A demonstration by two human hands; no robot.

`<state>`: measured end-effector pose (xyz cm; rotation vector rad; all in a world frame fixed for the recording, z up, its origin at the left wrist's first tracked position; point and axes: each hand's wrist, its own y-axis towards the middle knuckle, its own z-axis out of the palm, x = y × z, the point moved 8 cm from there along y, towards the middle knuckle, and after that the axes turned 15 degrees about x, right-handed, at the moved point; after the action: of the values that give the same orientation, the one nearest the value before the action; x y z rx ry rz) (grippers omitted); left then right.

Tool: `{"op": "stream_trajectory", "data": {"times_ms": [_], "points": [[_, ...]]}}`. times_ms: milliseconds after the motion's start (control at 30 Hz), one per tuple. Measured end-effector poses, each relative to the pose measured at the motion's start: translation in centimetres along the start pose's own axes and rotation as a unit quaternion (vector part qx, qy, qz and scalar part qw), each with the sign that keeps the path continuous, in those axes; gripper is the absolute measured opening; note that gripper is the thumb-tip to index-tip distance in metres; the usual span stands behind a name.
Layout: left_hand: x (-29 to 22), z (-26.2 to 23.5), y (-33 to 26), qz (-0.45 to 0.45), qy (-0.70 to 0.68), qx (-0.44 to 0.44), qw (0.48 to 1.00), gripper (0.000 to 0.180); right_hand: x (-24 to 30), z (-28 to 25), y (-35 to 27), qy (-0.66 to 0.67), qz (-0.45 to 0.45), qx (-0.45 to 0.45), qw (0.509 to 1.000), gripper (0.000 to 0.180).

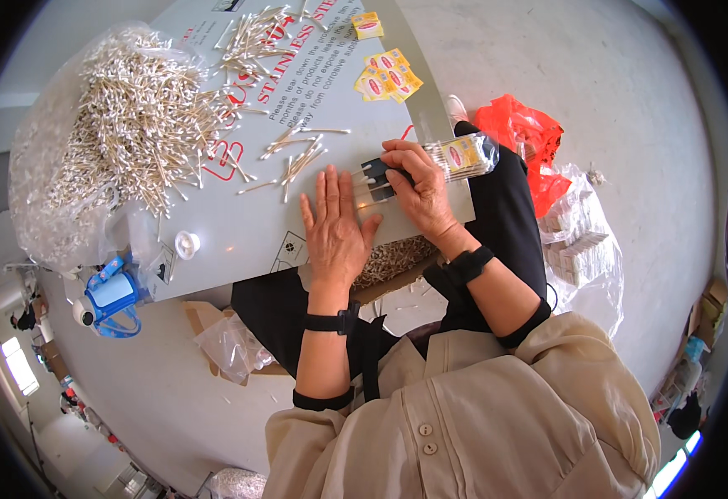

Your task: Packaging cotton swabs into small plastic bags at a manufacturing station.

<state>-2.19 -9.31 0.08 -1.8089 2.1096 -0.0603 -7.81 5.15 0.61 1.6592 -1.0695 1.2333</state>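
Right hand (418, 187) grasped half-filled swab packet (460, 155) at desk (239, 233) edge; left hand (335, 229) flat, released; big swab pile (131, 125) remained unpacked.

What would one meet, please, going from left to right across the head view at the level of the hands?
Big heap of cotton swabs → small white cap → left hand → right hand → clear packet of swabs → red plastic bag.

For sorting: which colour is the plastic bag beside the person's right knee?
Red-orange bag, best in the head view.
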Motion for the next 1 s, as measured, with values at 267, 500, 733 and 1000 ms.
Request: {"op": "stream_trajectory", "data": {"times_ms": [267, 500, 733, 1000], "points": [[-0.3, -0.7, 1.5, 0.004, 0.035, -0.002, 0.999, 0.082, 0.1, 1.5, -1.0, 0.06, 0.002, -0.008, 0.998, 0.029], [2.7, -1.2, -0.5, 0.05, -0.458, -0.211, 0.862, 0.068, -0.4, 1.5, -0.2, 0.139, -0.015, -0.027, 0.99, 0.034], [2.6, -0.5, 1.6, 0.082, -0.609, -0.238, 0.752, 0.062, -1.1, 3.9, 0.2, 0.186, -0.02, -0.026, 0.982, 0.037], [8.1, -2.5, -1.5, -0.133, -0.274, -0.306, 0.902, 0.033, -0.8, 1.1, 0.0, 0.08, 0.003, -0.037, 0.996, 0.032]]}}
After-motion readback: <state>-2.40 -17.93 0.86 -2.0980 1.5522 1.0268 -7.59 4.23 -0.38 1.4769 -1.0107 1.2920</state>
